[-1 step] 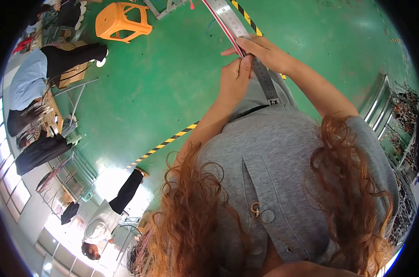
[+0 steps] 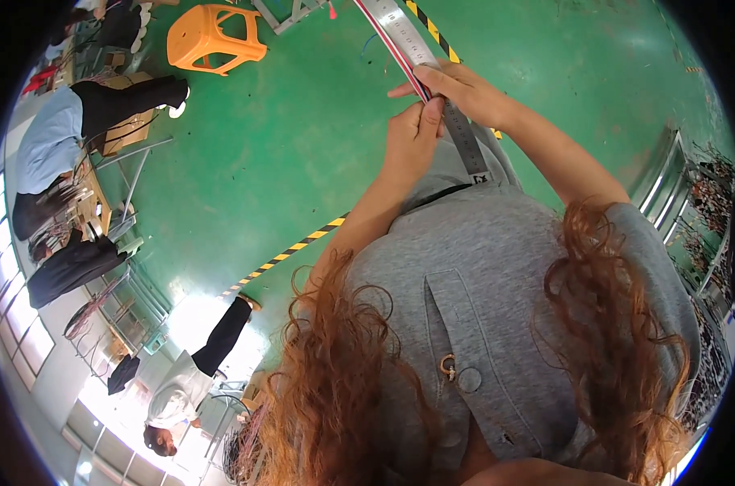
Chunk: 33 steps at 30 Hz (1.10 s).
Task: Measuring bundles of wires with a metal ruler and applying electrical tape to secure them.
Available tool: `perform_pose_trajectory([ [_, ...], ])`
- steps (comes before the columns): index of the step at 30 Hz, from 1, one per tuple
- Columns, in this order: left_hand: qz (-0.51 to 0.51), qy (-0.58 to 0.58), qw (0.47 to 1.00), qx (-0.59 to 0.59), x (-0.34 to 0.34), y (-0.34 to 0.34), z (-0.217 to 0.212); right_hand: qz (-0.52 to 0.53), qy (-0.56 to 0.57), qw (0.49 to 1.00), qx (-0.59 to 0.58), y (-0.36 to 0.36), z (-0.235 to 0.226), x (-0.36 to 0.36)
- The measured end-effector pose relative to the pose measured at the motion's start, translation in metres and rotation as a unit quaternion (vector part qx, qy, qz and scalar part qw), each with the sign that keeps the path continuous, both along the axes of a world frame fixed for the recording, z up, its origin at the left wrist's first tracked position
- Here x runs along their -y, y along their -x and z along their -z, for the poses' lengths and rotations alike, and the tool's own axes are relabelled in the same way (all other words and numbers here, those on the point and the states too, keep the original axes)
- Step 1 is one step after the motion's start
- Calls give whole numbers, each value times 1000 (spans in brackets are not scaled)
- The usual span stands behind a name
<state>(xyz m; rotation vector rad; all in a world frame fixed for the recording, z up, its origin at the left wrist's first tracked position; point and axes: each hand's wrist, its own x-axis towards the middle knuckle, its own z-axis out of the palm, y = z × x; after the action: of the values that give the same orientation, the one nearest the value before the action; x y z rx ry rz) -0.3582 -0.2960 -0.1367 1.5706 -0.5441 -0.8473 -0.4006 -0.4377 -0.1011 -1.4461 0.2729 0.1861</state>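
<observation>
A long steel ruler (image 2: 408,39) runs from the top edge of the view down to my waist, its near end lying against my grey shirt. Along its left edge lies a thin bundle of red, white and dark wires (image 2: 393,47). My right hand (image 2: 471,95) is closed over the ruler from the right, thumb on top and fingertips showing on the left side beyond the wires. Just below, my left hand (image 2: 410,139) is closed, its thumb and finger pinching the wires at the ruler's edge. The wires' near ends are hidden by my fingers.
An orange plastic stool (image 2: 214,39) stands on the green floor (image 2: 278,130). Yellow-black tape (image 2: 303,241) marks the floor. People bend at workbenches on the left, one in a light blue top (image 2: 50,130). A metal rack (image 2: 667,186) with hanging wire bundles (image 2: 714,188) stands right.
</observation>
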Motion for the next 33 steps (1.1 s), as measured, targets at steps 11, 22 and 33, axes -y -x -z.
perform_pose_trajectory([
  [11, 134, -38, 987, -80, -5, -28, -21, 5, 17, 1000, 7, 0, 2, -1],
  [22, -14, 53, 998, -3, -4, -3, 12, 7, -39, 999, -9, -7, 7, -4],
  [33, 93, 140, 970, -177, -12, -21, -3, -20, 4, 999, 46, 2, 3, 2],
])
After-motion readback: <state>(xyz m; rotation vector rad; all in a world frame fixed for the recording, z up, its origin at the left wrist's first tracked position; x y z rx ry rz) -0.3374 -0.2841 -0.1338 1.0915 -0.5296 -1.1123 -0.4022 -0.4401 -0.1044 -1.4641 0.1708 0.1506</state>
